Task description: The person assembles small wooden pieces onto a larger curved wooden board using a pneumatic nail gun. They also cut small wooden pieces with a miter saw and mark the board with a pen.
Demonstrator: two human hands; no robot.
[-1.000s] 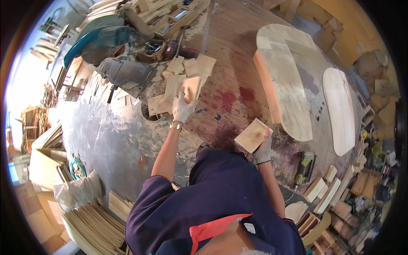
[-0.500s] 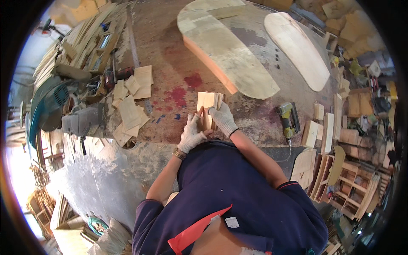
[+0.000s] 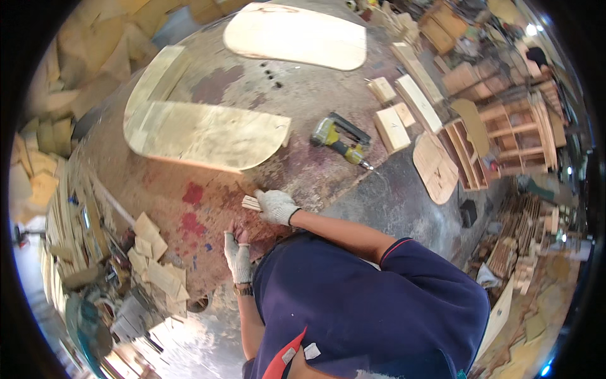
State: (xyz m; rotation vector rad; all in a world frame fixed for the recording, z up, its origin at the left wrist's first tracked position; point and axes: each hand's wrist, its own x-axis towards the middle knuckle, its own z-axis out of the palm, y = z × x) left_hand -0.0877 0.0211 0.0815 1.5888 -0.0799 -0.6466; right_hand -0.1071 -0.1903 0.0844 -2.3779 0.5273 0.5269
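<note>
The right hand (image 3: pixel 276 206) is gripping 2 or so thin wooden pieces (image 3: pixel 251 202) against the workbench (image 3: pixel 208 189); the left hand (image 3: pixel 238 256), fingers loosely open, is resting flat beside; fastening probably needs the nail gun (image 3: pixel 341 140) nearby.

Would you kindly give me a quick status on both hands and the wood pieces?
Right hand gripping small stack of wood pieces on the worktable. Left hand flat on table, empty. Nail gun lies apart, nothing in the way.
</note>
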